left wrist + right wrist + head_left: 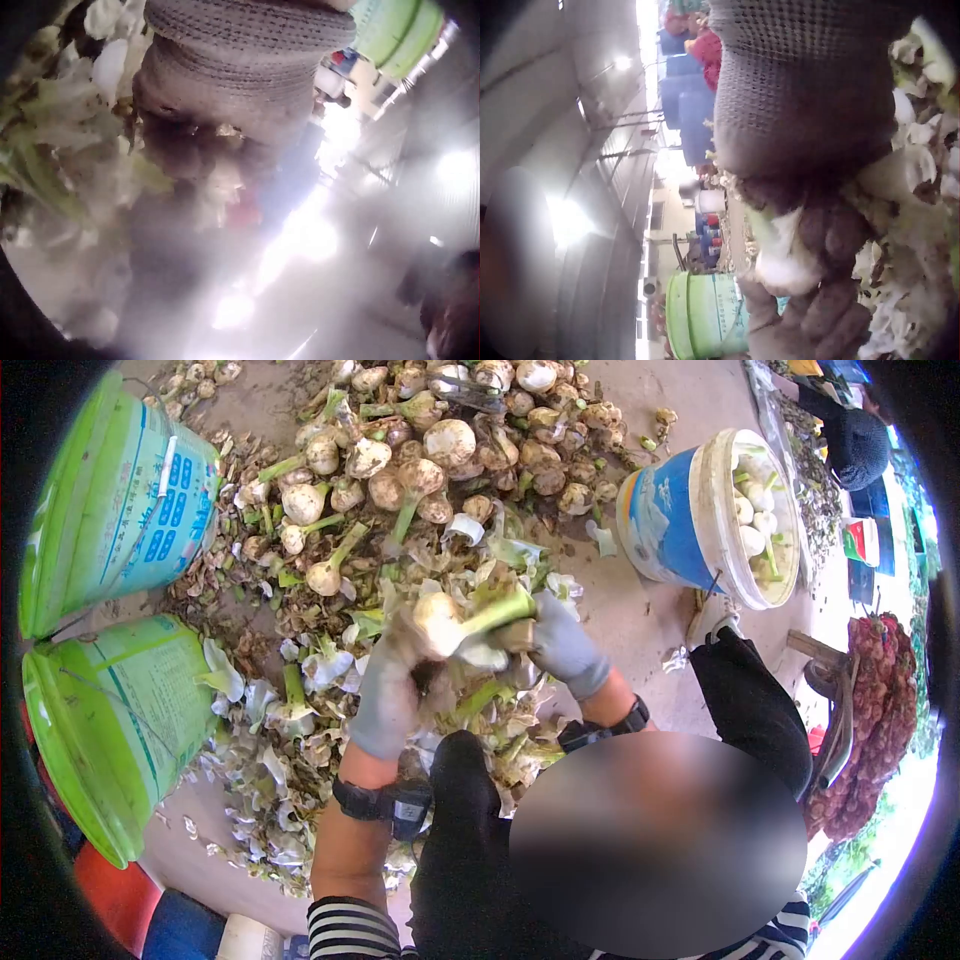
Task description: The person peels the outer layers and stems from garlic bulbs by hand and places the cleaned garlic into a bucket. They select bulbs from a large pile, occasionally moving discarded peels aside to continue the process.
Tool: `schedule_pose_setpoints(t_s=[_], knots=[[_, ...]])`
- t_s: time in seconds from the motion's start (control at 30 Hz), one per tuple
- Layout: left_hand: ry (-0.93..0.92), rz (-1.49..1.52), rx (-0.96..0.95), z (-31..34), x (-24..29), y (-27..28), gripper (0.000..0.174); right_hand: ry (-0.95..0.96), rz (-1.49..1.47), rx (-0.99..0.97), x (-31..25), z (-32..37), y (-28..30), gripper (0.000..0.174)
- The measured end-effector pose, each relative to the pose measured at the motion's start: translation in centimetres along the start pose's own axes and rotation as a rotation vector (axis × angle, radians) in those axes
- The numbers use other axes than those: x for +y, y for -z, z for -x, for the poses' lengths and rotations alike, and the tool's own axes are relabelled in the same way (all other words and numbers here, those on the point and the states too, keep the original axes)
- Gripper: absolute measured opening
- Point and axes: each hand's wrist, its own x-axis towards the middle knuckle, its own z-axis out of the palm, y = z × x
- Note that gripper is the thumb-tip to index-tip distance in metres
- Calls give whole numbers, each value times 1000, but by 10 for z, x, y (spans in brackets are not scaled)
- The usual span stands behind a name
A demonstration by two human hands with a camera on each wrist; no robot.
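The left hand (386, 695), in a grey glove, holds a whitish garlic bulb (437, 622) above the heap of peelings. From the bulb a thick green stem (498, 612) runs across to the gloved right hand (568, 646), whose fingers are curled round its end. In the right wrist view, the bulb (784, 271) lies between the right hand (802, 112) and the dark, soiled glove fingers of the other hand. The left wrist view shows the left glove (232, 97) from close by; its fingers are shadowed and blurred.
Unpeeled bulbs (450, 444) are piled beyond the hands, with loose skins (270, 760) below and left. Two green buckets (130, 710) lie at the left. A white-and-blue bucket (665, 510) of cleaned bulbs is at the right, near red net sacks (878, 710).
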Motion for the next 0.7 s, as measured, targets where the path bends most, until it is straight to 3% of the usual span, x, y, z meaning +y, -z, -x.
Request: schedule_pose_setpoints(t_s=[0.07, 0.1, 0.13, 0.2, 0.23, 0.27, 0.33, 0.37, 0.4, 0.47, 0.5, 0.53, 0.6, 0.63, 0.7], knots=[[377, 289, -3, -2, 16, 5, 50, 100, -166, -4, -5, 9, -4, 22], [233, -106, 45, -12, -3, 18, 49, -16, -156, -52, -7, 12, 0, 23], [232, -106, 46, -11, -5, 19, 49, -14, -156, -53, -5, 11, 0, 23], [-18, -202, 52, -11, -4, 17, 48, -103, -294, 6, 0, 7, 1, 24], [-158, -325, 36, -10, 3, 5, 41, -63, -182, -23, 0, 8, 3, 23], [-146, -327, 34, -8, -1, 7, 41, -72, -189, -21, 1, 11, 3, 23], [71, -217, -90, -9, -10, 16, 42, 159, -65, -212, -1, 8, 2, 22], [129, 72, 9, -10, -13, 16, 37, 68, -246, -218, -5, 14, -4, 22], [114, 263, 2, -10, -8, 17, 32, 67, -249, -220, 4, 15, 0, 22], [118, 299, 42, -14, -5, 27, 30, 316, -300, -332, 29, 22, 15, 27], [117, 332, 77, -15, -3, 30, 28, 310, -276, -182, 24, 19, 14, 33], [116, 333, 74, -15, -4, 27, 28, 311, -273, -180, 16, 14, 14, 33], [-8, 28, 220, -13, -7, 20, 28, -221, 587, -88, 0, 3, 12, 52], [18, -84, 178, -13, -7, 23, 29, 10, 769, 76, 2, 2, 2, 46], [-32, -80, 132, -13, -9, 17, 30, 69, 749, 89, -15, -1, -8, 43]])
